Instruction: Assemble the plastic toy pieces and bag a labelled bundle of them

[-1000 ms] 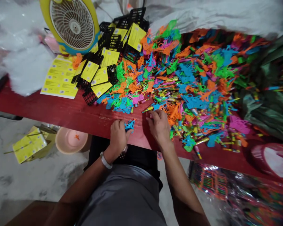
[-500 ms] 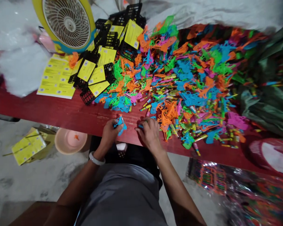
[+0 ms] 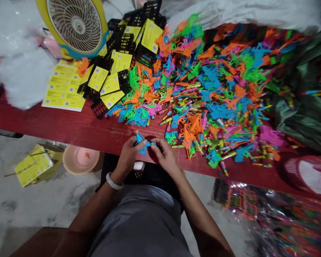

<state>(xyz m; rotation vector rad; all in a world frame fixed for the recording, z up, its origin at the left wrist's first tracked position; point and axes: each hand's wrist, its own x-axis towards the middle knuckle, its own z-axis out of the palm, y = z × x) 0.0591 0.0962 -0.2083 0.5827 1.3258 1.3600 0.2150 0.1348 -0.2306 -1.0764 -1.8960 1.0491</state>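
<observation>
Over the table's front edge, my left hand point(image 3: 128, 151) grips a small blue plastic toy gun point(image 3: 142, 147) with a bit of orange at its tip. My right hand point(image 3: 164, 153) meets it from the right, thumb and fingers pinched on a small blue piece point(image 3: 151, 143) that touches the toy. Whether that piece is joined to the toy, I cannot tell. Just beyond my right fingers lies a green and blue plastic toy point(image 3: 171, 137), at the edge of a large heap of coloured toy parts point(image 3: 211, 80).
Black plastic baskets with yellow cards point(image 3: 97, 79) lie behind, near a yellow fan point(image 3: 79, 28) and a yellow printed sheet point(image 3: 61, 89). At right stands a red basket point(image 3: 291, 167). A pink basin point(image 3: 66, 162) and bagged toys point(image 3: 238, 200) are below the red table point(image 3: 37, 119).
My right hand has come off the table beside the heap and moved left to the toy, bringing a small blue piece. The left hand has shifted slightly right with the toy.
</observation>
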